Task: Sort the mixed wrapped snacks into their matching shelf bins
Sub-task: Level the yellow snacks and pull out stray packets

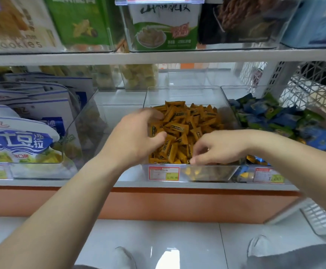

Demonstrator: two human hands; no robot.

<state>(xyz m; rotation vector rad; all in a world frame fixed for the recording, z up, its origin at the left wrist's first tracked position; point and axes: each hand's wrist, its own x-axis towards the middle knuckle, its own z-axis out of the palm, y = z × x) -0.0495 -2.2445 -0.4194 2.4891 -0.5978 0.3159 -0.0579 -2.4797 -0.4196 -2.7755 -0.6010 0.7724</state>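
The middle bin (208, 172), a clear one, stands on the shelf (135, 184) and is heaped with orange snacks (187, 123). Both hands are inside it. The left hand (137, 136) reaches over the bin's left side. Its fingers (151, 113) are curled, blurred, over the heap, and its thumb closes from below, so that they pinch orange snacks between them. The right hand (222, 147) hangs low at the bin's front wall, its fingers bunched together with the tips down among the packets; whether they pinch one cannot be told. Just beside it, the right bin (225, 90) holds blue and green snacks (270, 115). A price tag (163, 173) sits on the middle bin's front. White and blue bags (16, 136) fill the bin to the left.
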